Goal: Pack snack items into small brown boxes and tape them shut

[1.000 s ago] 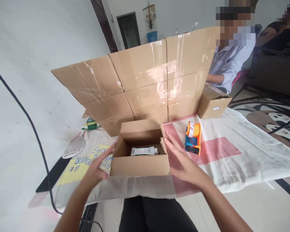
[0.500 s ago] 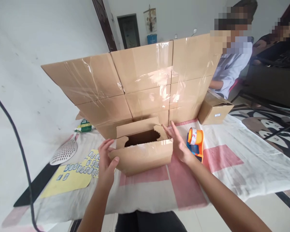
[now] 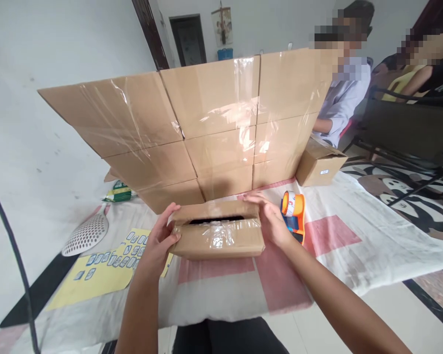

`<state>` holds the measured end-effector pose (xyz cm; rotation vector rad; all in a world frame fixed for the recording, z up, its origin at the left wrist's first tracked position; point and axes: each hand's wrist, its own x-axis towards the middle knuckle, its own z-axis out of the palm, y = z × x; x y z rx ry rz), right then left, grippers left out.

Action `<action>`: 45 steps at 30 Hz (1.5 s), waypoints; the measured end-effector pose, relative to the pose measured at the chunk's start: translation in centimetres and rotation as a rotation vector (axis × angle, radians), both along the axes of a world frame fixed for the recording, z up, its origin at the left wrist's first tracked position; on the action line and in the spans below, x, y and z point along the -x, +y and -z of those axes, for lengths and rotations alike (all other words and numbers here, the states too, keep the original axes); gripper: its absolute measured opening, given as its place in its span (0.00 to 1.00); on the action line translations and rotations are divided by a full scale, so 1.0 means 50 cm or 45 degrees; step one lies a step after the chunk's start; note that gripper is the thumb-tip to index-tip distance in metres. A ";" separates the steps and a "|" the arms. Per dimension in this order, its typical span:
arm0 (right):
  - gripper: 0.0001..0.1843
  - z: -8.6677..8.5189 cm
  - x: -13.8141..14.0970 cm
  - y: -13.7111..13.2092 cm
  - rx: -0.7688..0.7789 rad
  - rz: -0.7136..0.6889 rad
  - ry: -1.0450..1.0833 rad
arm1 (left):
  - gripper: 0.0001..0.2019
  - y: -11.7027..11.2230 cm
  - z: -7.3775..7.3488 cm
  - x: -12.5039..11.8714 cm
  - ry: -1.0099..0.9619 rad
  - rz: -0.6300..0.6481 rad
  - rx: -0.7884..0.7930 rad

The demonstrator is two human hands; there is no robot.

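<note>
- The left hand point(image 3: 158, 238) grips the left end of a brown box point(image 3: 219, 248), thumb on the near flap and fingers at the far corner.
- The right hand point(image 3: 275, 223) is open, laid along the box's right end, with its fingertips by the far right corner and nothing clasped in it.
- The box lies between both hands, in the middle of the cloth point(image 3: 358, 268); whether its base rests fully flat is hard to tell.
- Closing it looks well along: the near flap point(image 3: 192, 238) and the far flap point(image 3: 192, 212) are both folded inward.
- What remains, by my judgement, is the dark slot between them; the edges do not meet, and the inside is too dark to read.
- Crinkled clear tape point(image 3: 218, 236) clings to the near flap, but none is seen bridging the slot, so the box does not look sealed.
- The orange and blue tape dispenser point(image 3: 301, 221) stands just right of the right hand, untouched.
- Left of the left hand is a yellow sheet point(image 3: 77, 290) with many small labels point(image 3: 132, 236) on it; none shows on the box's visible faces.
- Farther right, a second box point(image 3: 317, 167) looks shut or nearly so, and carries a small label.
</note>
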<state>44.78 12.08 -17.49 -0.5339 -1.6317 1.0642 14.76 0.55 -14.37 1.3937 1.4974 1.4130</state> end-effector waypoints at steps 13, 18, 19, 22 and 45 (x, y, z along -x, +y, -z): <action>0.34 -0.045 -0.035 -0.012 -0.344 0.181 -0.401 | 0.25 -0.051 -0.056 -0.119 1.367 -0.181 -0.177; 0.24 -0.063 -0.138 -0.013 -0.288 0.865 -0.064 | 0.24 -0.063 -0.044 -0.141 1.354 -0.339 -0.249; 0.25 -0.059 -0.169 -0.007 -0.169 0.980 -0.075 | 0.24 -0.062 -0.043 -0.145 1.365 -0.347 -0.265; 0.26 -0.030 -0.244 0.016 0.263 0.924 -0.347 | 0.24 -0.047 -0.045 -0.153 1.438 -0.326 -0.291; 0.27 0.009 -0.215 0.038 -0.125 0.907 -0.239 | 0.25 0.204 -0.004 -0.509 0.317 0.377 0.102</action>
